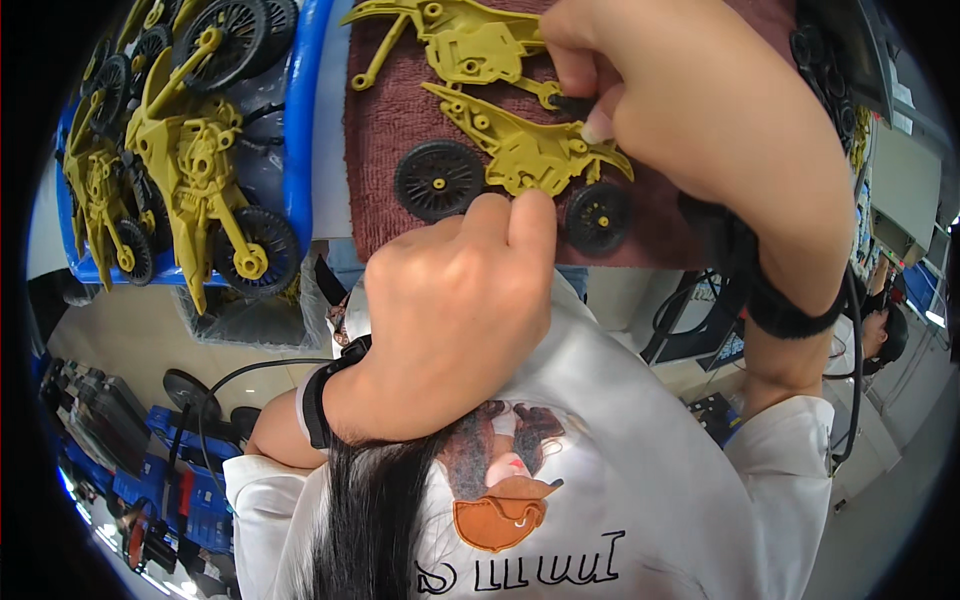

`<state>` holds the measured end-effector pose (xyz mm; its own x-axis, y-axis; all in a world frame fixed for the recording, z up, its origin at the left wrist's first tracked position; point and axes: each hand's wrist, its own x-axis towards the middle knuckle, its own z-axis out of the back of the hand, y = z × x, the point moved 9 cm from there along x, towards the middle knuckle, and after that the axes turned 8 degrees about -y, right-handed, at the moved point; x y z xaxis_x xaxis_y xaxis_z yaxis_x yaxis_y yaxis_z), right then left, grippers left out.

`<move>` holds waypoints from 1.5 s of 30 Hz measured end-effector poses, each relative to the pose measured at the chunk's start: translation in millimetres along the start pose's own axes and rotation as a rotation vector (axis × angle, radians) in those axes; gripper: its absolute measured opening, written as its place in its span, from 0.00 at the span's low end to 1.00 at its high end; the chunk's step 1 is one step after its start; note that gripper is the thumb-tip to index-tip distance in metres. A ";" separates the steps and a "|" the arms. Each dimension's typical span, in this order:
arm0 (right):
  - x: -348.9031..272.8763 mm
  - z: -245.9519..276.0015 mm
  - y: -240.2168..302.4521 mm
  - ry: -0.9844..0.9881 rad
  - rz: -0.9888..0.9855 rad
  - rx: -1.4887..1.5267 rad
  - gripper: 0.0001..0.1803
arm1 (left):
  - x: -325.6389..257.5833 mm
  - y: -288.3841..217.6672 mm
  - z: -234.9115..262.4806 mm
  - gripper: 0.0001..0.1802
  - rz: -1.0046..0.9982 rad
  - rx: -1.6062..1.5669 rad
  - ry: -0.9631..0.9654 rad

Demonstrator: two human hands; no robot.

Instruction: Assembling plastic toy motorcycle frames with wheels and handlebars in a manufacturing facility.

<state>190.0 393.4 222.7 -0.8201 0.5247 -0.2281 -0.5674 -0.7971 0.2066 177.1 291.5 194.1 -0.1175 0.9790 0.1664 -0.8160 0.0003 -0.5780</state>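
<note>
A yellow plastic frame [530,150] with black spoked wheels [438,180] lies on a napped maroon cloth [385,120], steadied by left hand [455,310] fingertips; a small black part [570,103] is pinched in the right hand [690,95]. Finished bikes [190,160] fill a blue tray [300,120].

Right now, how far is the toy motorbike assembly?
Done: several finished yellow motorbikes lie in the blue tray. In hand: the left hand steadies a yellow body half on the brown towel while the right hand presses a small black part into it. Left: two black wheels lie loose.
</note>
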 end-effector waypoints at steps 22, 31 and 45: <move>1.1 29.4 19.9 -0.343 -0.057 0.369 0.18 | -5.9 -0.4 10.6 0.14 0.032 -0.042 0.026; -44.9 55.1 -11.3 -0.470 0.006 0.951 0.14 | 1.1 -2.4 58.9 0.12 -0.123 -0.370 -0.050; -85.4 3.8 -21.4 -0.137 0.229 1.429 0.31 | 17.1 -10.5 55.9 0.28 -0.400 -0.185 -0.143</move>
<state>271.9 366.7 241.4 -0.8547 0.5189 0.0134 0.0543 0.0638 0.9965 152.0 296.9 247.7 0.0987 0.8569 0.5060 -0.7003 0.4211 -0.5765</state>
